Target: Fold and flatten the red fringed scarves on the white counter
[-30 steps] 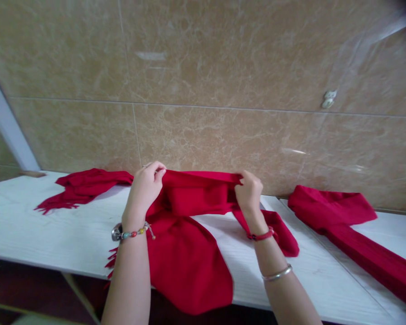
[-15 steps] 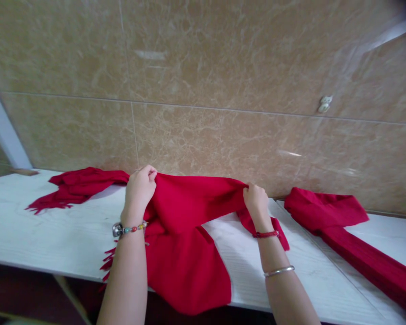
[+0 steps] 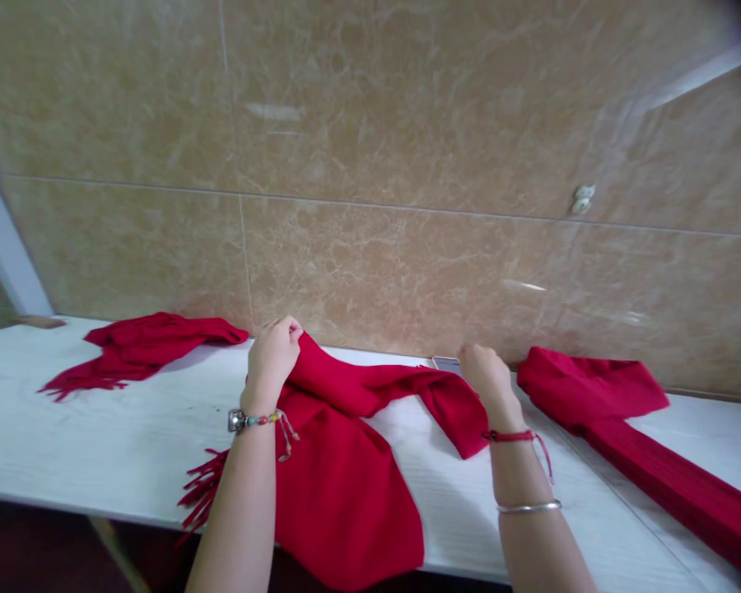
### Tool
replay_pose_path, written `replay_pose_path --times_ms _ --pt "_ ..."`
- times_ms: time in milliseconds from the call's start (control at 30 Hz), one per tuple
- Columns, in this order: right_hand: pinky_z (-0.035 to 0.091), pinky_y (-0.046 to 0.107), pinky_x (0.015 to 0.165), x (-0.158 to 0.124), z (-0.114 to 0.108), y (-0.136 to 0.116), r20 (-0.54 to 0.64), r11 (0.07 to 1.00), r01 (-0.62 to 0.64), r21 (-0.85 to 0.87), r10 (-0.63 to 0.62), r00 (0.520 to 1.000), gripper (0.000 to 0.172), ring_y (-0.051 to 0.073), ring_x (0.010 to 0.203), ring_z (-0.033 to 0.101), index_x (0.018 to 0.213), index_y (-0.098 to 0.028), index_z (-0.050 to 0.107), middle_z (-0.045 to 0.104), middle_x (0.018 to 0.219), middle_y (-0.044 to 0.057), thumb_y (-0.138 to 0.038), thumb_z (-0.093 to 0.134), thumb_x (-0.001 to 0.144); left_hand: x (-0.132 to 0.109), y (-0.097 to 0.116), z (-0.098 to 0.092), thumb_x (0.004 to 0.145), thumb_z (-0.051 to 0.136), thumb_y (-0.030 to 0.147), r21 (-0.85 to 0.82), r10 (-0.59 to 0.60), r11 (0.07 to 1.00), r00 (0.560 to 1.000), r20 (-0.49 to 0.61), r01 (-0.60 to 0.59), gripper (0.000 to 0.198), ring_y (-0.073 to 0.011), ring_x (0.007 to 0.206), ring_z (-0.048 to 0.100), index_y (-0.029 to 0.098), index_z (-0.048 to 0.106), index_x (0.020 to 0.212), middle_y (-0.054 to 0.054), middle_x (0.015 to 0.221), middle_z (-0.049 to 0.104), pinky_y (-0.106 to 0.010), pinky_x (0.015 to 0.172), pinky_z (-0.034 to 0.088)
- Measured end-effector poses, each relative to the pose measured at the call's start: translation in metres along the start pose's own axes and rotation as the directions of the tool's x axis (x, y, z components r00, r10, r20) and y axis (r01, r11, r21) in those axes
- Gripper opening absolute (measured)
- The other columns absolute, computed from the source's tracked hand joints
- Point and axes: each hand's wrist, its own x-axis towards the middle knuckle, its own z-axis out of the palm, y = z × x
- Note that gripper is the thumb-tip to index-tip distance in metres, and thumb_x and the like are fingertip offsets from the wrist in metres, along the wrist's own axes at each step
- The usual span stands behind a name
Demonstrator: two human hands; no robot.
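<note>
A red fringed scarf lies loosely folded over the white table, its lower part hanging past the front edge. My left hand is closed, pinching the scarf's top edge and lifting it off the table. Curled closed, my right hand hovers to the right of the scarf, and no cloth stretches from its fingers. The slack right end of the scarf rests beside that wrist. Behind the right hand, partly covered, is a flat phone-like object.
A second red scarf lies bunched at the left. A third red scarf is folded at the right, a long strip running toward the front. The white table meets a brown tiled wall. A small wooden piece sits far left.
The cloth stretched between my hands has gone slack on the right, where my right hand let go and moved slightly right. The phone-like object has come into view behind it.
</note>
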Motion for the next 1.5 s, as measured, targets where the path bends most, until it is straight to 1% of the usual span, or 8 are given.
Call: replay_pose_path --times_ms 100,200,333,467,667,1200,1367,1500 --pt "0.043 0.028 0.063 0.005 -0.01 -0.001 -0.038 0.991 0.078 0.106 -0.074 0.997 0.026 0.022 0.076 0.063 0.081 -0.012 0.065 0.067 0.079 0.015 -0.018 0.04 0.084 0.003 -0.007 0.0 0.081 0.042 0.016 -0.049 0.021 0.999 1.0 0.008 -0.021 0.016 -0.0211 0.08 0.058 0.017 0.057 0.078 -0.007 0.08 0.064 -0.028 0.071 0.041" --pt "0.045 0.026 0.071 0.0 -0.015 -0.024 -0.056 0.879 0.291 0.378 -0.292 0.955 0.019 0.018 0.08 0.063 0.087 -0.014 0.064 0.068 0.085 0.01 -0.021 0.047 0.082 0.001 0.004 -0.005 0.082 0.041 0.019 -0.186 0.139 0.974 0.989 0.041 -0.129 0.015 -0.0191 0.08 0.057 0.018 0.056 0.078 -0.005 0.08 0.063 -0.028 0.073 0.041" --pt "0.046 0.03 0.078 -0.017 0.0 -0.067 -0.128 0.601 0.529 0.599 -0.581 0.804 0.034 0.019 0.098 0.058 0.111 -0.017 0.056 0.061 0.111 0.011 -0.023 0.056 0.077 -0.009 0.032 -0.017 0.084 0.041 0.022 -0.359 0.398 0.871 0.909 0.119 -0.334 0.017 -0.0162 0.083 0.056 0.019 0.056 0.078 -0.002 0.083 0.061 -0.027 0.078 0.04" --pt "0.046 0.032 0.082 -0.033 0.009 -0.096 -0.166 0.41 0.566 0.715 -0.687 0.707 0.05 0.019 0.107 0.052 0.121 -0.019 0.048 0.055 0.12 0.011 -0.03 0.061 0.074 -0.019 0.052 -0.029 0.084 0.042 0.021 -0.413 0.518 0.812 0.835 0.187 -0.412 0.018 -0.0151 0.081 0.055 0.019 0.058 0.078 0.0 0.082 0.06 -0.027 0.078 0.039" --pt "0.047 0.029 0.076 -0.042 0.01 -0.111 -0.233 0.479 0.545 0.688 -0.566 0.791 0.019 0.016 0.084 0.062 0.093 -0.018 0.064 0.068 0.091 0.005 -0.015 0.055 0.077 -0.022 0.058 -0.037 0.083 0.043 0.02 -0.362 0.514 0.828 0.838 0.184 -0.428 0.018 -0.0151 0.078 0.054 0.019 0.058 0.075 0.0 0.078 0.06 -0.027 0.075 0.039" --pt "0.046 0.027 0.069 -0.022 0.011 -0.087 -0.231 0.599 0.418 0.683 -0.365 0.902 0.014 0.016 0.071 0.062 0.073 -0.018 0.062 0.068 0.073 0.003 -0.013 0.05 0.071 -0.02 0.046 -0.045 0.082 0.041 0.02 -0.217 0.362 0.905 0.93 -0.06 -0.366 0.017 -0.0161 0.076 0.056 0.018 0.056 0.074 -0.002 0.078 0.06 -0.027 0.073 0.041" --pt "0.045 0.025 0.065 -0.028 -0.009 -0.088 -0.346 0.518 0.452 0.726 -0.292 0.891 0.011 0.015 0.067 0.059 0.073 -0.018 0.058 0.065 0.071 0.002 -0.022 0.048 0.074 -0.019 0.035 -0.039 0.081 0.04 0.019 -0.057 0.178 0.983 0.977 0.115 -0.173 0.019 -0.0191 0.08 0.057 0.017 0.059 0.078 -0.006 0.083 0.062 -0.03 0.076 0.041" --pt "0.043 0.023 0.06 -0.036 -0.019 -0.097 -0.349 0.522 0.473 0.71 -0.323 0.88 0.012 0.013 0.062 0.056 0.073 -0.019 0.059 0.062 0.068 0.001 -0.02 0.048 0.074 -0.025 0.042 -0.034 0.081 0.046 0.038 -0.17 0.206 0.973 0.922 0.328 -0.157 0.025 -0.0213 0.091 0.057 0.02 0.06 0.093 -0.006 0.097 0.064 -0.031 0.08 0.042"
